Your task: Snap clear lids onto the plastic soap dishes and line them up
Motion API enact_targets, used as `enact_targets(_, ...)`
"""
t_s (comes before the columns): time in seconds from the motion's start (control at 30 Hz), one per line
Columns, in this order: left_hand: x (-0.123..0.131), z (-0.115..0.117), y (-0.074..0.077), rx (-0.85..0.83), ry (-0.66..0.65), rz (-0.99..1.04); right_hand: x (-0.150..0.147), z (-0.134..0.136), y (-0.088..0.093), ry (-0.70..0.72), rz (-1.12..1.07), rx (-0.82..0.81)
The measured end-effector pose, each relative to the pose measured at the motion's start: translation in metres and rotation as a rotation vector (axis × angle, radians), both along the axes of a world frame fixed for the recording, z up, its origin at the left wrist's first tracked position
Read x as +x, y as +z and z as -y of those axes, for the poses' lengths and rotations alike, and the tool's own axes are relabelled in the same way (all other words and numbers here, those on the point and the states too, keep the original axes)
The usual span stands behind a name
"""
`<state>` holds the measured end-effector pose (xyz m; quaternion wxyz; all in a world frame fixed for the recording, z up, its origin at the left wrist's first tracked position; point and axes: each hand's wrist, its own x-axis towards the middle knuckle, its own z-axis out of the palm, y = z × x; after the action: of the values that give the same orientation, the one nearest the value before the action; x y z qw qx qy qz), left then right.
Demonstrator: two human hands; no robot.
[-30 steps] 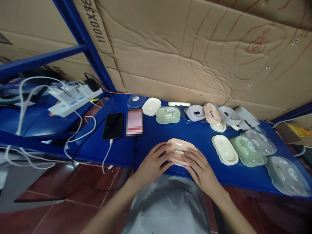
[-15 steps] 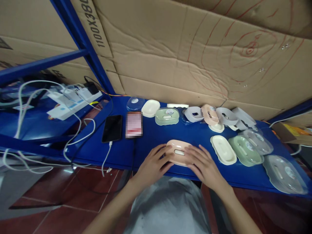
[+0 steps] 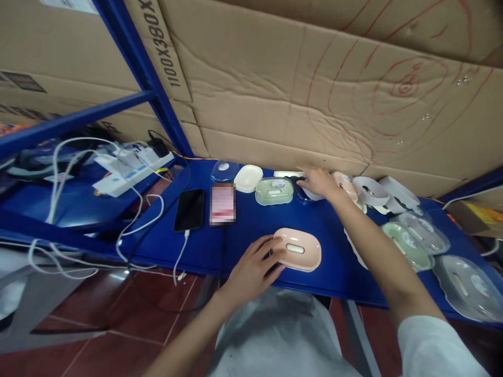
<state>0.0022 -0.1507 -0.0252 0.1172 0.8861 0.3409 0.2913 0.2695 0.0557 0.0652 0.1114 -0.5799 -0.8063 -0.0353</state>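
A peach soap dish point(image 3: 308, 251) with a pale bar in its middle slot lies near the table's front edge. My left hand point(image 3: 261, 264) grips its left end, fingers over the rim and thumb at the front side. At the back row my right hand point(image 3: 318, 181) reaches over a lavender-grey dish part point(image 3: 312, 196), its fingers stretched to the left and apart. Beside those fingers sits a dark blue soap box point(image 3: 302, 193), partly covered. Whether the fingertips touch either piece is hard to see.
A green lidded soap box point(image 3: 274, 191), a cream tray point(image 3: 248, 178) and a blue box point(image 3: 225, 170) line the back. More lidded boxes point(image 3: 467, 288) stand right. Left are a black phone point(image 3: 189, 210), a second phone point(image 3: 222, 204), cables and a power strip point(image 3: 133, 173).
My right hand has left the peach soap dish and moved forward to the back row. My left hand remains on the dish. The view has shifted slightly.
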Motion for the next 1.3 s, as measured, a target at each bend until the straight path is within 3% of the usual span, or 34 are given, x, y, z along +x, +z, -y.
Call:
enact_targets(0.1,-0.001,0.000,-0.001,-0.008,-0.002,0.000,-0.003,-0.017,0.000,-0.017,-0.003,0.008)
enact_targets(0.17,-0.001,0.000,0.000,-0.004,-0.001,0.005,-0.002,-0.009,0.003,-0.012,-0.008,0.066)
enact_targets(0.3,0.000,0.000,0.002,0.018,-0.007,0.011,0.009,0.048,0.005,0.098,-0.029,0.264)
enact_targets(0.43,0.001,0.001,0.003,0.035,0.017,0.032,0.029,0.125,-0.012,0.240,-0.050,0.429)
enact_targets(0.57,0.001,0.004,0.005,0.062,0.060,0.112,0.043,0.182,-0.046,0.218,-0.032,0.377)
enact_targets(0.7,0.002,0.004,0.009,0.046,0.009,0.137,0.051,0.204,-0.070,0.172,-0.084,0.245)
enact_targets(0.8,0.002,0.004,0.011,0.028,0.001,0.129,0.054,0.201,-0.068,0.207,-0.153,0.110)
enact_targets(0.9,0.002,0.004,0.009,0.022,-0.005,0.117,0.052,0.180,-0.059,0.193,-0.197,0.033)
enact_targets(1.07,0.001,0.003,0.005,0.029,-0.022,0.108,0.024,0.127,-0.054,0.018,-0.067,-0.087)
enact_targets(1.3,-0.002,0.003,0.002,0.022,-0.041,0.106,-0.015,0.079,-0.057,-0.275,-0.015,-0.015)
